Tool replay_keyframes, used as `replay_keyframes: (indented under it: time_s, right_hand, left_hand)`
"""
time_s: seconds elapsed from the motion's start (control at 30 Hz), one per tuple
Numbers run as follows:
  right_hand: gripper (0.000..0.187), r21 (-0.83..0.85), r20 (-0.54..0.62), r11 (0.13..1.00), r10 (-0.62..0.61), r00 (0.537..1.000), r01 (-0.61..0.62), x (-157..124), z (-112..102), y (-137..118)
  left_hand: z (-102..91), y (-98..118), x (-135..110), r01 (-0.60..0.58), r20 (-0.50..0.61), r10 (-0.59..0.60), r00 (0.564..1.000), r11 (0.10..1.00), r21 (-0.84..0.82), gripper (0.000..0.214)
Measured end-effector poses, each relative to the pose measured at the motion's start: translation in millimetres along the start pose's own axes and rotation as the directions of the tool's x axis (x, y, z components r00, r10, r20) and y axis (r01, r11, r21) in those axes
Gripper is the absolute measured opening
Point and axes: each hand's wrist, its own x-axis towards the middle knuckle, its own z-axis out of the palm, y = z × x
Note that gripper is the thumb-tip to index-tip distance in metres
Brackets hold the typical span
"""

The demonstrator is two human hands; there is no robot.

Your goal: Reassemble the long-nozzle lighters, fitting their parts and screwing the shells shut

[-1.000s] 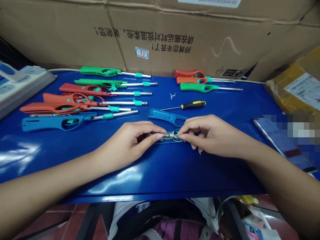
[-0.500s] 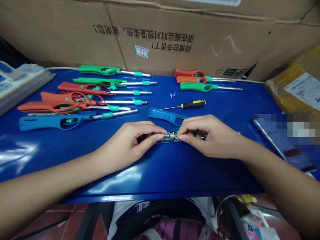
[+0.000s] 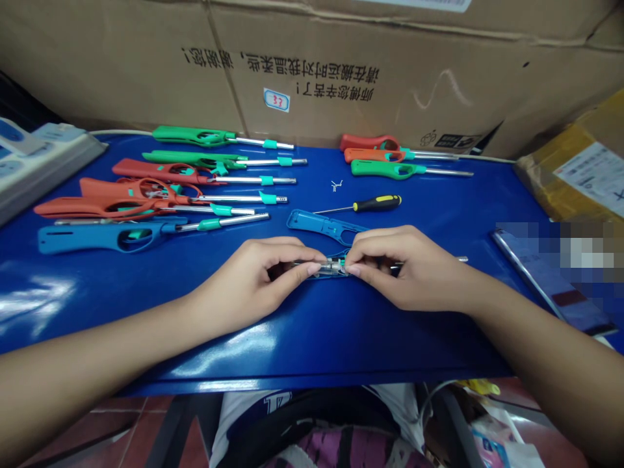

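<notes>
Between my hands, low over the blue table, is a clear fuel tank of a long-necked lighter. My left hand pinches its left end between thumb and fingers. At its other end my right hand closes thumb and fingertips on a small part I cannot make out. Under the tank lies a blue lighter shell half, mostly covered by my fingers. A metal lighter tube pokes out to the right beyond my right hand. Just behind lies another blue shell half, hollow side up.
A screwdriver and tiny white pieces lie farther back. Several lighters, among them a blue one, rest at left; a green lighter is among those back right. A cardboard box walls the rear; a phone lies right.
Both hands stay nearly in place, with slight finger shifts around the clear tank. The right hand has dropped a touch, and more of the metal tube's tip shows beyond it.
</notes>
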Motion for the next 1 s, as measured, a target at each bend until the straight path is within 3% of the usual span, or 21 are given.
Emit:
replay_keyframes:
  time_s: [0.63,0.83,1.0]
  right_hand:
    - [0.016,-0.100,0.051,0.983,-0.149,0.988,0.153,-2.8,1.8,1.5]
    - [0.016,-0.121,0.075,0.983,-0.127,0.989,0.135,-2.8,1.2,0.7]
    - [0.012,-0.174,-0.021,0.973,-0.156,0.988,0.150,-3.2,-1.9,3.0]
  left_hand:
    - [3.3,-2.7,-2.2,-0.217,-0.024,0.218,0.976,0.974,0.059,0.022]
    - [1.8,-1.2,-1.9,-0.223,-0.023,0.226,0.974,0.971,0.081,0.022]
    - [1.1,0.4,-0.5,-0.143,-0.058,0.149,0.987,0.985,0.093,0.023]
